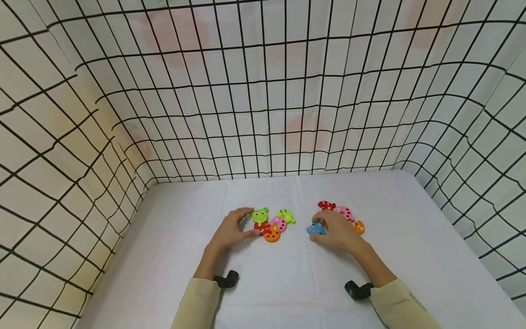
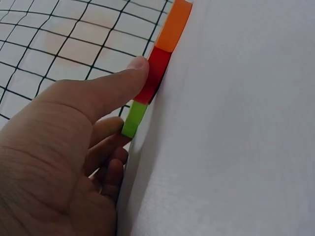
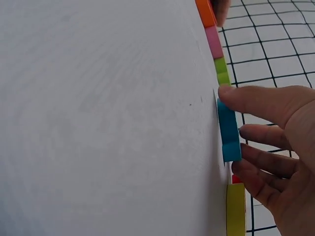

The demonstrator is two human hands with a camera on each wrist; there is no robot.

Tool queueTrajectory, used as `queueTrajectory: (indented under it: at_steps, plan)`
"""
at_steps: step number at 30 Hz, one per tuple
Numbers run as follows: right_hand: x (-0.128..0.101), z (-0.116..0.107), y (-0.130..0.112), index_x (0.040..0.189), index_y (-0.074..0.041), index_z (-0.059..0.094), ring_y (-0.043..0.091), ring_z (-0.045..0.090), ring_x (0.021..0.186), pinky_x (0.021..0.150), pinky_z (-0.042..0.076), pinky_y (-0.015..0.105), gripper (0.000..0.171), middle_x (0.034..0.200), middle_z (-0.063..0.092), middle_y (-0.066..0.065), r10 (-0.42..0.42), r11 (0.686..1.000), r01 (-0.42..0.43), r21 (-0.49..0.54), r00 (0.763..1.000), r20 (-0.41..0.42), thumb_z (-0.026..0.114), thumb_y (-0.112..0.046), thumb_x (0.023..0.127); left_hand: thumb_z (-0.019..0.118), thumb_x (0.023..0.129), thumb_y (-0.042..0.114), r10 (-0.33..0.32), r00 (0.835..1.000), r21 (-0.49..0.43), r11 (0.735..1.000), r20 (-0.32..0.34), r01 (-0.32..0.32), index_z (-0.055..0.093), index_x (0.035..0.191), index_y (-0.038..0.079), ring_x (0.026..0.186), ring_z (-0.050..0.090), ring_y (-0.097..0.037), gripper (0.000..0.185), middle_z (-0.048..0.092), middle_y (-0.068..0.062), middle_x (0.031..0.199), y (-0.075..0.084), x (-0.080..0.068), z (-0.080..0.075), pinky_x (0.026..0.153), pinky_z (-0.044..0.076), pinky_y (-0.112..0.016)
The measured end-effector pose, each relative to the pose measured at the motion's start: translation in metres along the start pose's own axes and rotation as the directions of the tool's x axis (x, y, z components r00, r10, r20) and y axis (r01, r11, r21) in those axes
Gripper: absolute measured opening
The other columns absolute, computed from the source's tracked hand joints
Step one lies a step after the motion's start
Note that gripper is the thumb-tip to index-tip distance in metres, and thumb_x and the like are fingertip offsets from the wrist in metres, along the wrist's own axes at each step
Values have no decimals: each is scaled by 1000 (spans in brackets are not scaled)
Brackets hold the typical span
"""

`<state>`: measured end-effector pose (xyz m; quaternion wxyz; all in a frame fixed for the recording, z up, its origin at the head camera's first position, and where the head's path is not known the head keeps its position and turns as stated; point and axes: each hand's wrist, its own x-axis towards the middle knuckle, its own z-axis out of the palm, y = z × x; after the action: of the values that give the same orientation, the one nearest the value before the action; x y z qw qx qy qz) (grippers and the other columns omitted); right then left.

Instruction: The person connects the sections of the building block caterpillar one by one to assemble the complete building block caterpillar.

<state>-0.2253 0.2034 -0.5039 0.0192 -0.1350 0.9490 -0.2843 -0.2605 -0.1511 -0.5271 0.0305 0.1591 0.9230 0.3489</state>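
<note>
From where I stand, the landmark is a flat, lime-green caterpillar-head piece (image 1: 260, 215) with a smiling face, lying on the white-covered tabletop (image 1: 283, 283). Just below it sits a thick red piece (image 1: 259, 225) marked "2"; below and right, an orange dotted piece (image 1: 272, 236) reads "3", and right of the head a pink dotted piece (image 1: 281, 225) seems to read "4". Farther right, a lime-green striped piece (image 1: 284, 214) adjoins the pink.

The left hand (image 1: 231, 230), left of the head, has its fingers curved wide apart, thumb touching the red piece's edge, other fingertips at the head.

Well right of the head, the right hand (image 1: 338, 230) pinches a blue piece with pink spots (image 1: 315, 229), fingers only slightly apart. Beyond that lie a red striped piece (image 1: 326, 205), a pink spotted piece (image 1: 344, 212) and an orange piece (image 1: 359, 226), their markings too small to read surely.
</note>
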Motion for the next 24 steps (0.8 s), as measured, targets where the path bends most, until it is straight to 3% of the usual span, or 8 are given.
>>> queueTrajectory:
  at_steps: [11, 18, 24]
  plan:
    - [8, -2, -8, 124, -18, 68, 21, 62, 102, 87, 58, 44, 40, 112, 69, 2, 8, 998, -8, 57, 1000, 1, 81, -28, 87, 85, 81, 43, -7, 1000, 25, 1000, -11, 8, 60, 145, 22, 126, 59, -31, 71, 55, -8, 150, 0, 1, 0, 107, 50, -51]
    - [24, 4, -17, 124, -17, 68, 25, 62, 108, 94, 58, 47, 40, 119, 69, 5, 10, 993, -8, 117, 1000, -18, 81, -29, 88, 84, 84, 39, 9, 1000, 14, 1000, -19, -9, 60, 145, 20, 132, 57, -33, 68, 55, -9, 151, 1, -1, -1, 109, 49, -52]
    - [36, 15, -21, 123, -11, 69, 26, 64, 107, 95, 57, 46, 39, 121, 70, 8, -44, 987, 50, 149, 998, -46, 81, -23, 87, 83, 84, 36, 10, 1000, 6, 1000, -18, -10, 60, 145, 19, 136, 55, -33, 68, 55, -9, 152, 1, 0, -1, 111, 47, -52]
